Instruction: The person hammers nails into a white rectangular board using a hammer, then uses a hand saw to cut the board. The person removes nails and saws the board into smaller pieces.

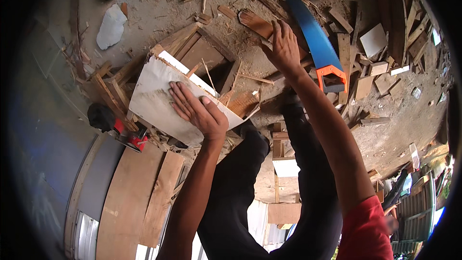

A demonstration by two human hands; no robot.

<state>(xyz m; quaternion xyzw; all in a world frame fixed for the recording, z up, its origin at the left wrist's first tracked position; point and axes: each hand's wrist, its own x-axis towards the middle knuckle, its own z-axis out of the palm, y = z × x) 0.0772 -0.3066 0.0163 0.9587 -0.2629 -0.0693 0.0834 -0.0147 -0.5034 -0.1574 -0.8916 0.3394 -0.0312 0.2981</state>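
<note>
My left hand (199,111) lies flat, fingers stretched, on a white-faced board (154,97) with a rough, splintered edge. The board rests tilted against a wooden frame (174,41). Thin splinters and a brown strip of wood (240,102) stand along its right side. Farther out, my right hand (284,50) is open with nothing visible in it, over the ground beside a short brown piece of wood (255,22). Whether its fingers touch that piece I cannot tell. Just right of this hand lies a handsaw (310,29) with a blue blade and an orange and black handle.
Wood offcuts (378,69) litter the ground at right. Two pale stone-like chunks (111,26) lie at far left. A red and black tool (127,135) sits left of the board, near long planks (130,188). Another person (392,221) is partly visible at lower right.
</note>
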